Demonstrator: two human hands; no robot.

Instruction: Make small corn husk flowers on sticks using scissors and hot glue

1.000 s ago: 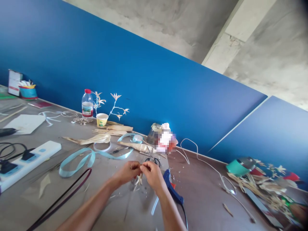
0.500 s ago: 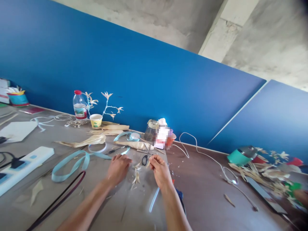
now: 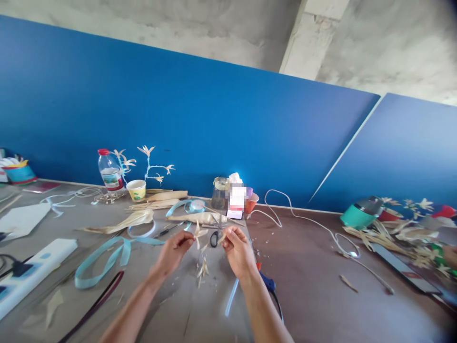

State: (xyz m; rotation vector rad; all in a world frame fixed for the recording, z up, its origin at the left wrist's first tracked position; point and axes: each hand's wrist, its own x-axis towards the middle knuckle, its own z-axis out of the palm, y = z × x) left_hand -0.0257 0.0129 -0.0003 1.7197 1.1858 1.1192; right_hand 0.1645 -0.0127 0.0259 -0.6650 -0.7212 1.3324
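My left hand [image 3: 178,247] pinches a small corn husk flower [image 3: 198,233] by one end, its pale petals spread to the right. Level with it, my right hand [image 3: 235,247] is closed in a pinch on a small strip of corn husk [image 3: 222,239], mostly hidden by the fingers. Black-handled scissors [image 3: 214,239] lie on the table between the two hands. Below them rests another husk flower [image 3: 203,269] among small scraps. A long dried husk [image 3: 200,217] lies just beyond the hands, and a glue stick [image 3: 232,297] lies near my right forearm.
A light blue ribbon [image 3: 100,274] and a white power strip [image 3: 39,274] lie to the left. Behind stand a bottle [image 3: 111,174], a yellow paper cup [image 3: 136,190] with husk-flower branches, and a jar [image 3: 220,193]. A white cable [image 3: 303,221] crosses the right side; another person's hand [image 3: 450,255] shows at the edge.
My left hand has lifted from the table, now with a husk flower in its fingertips. My right hand stays about where it was. The view has tilted slightly.
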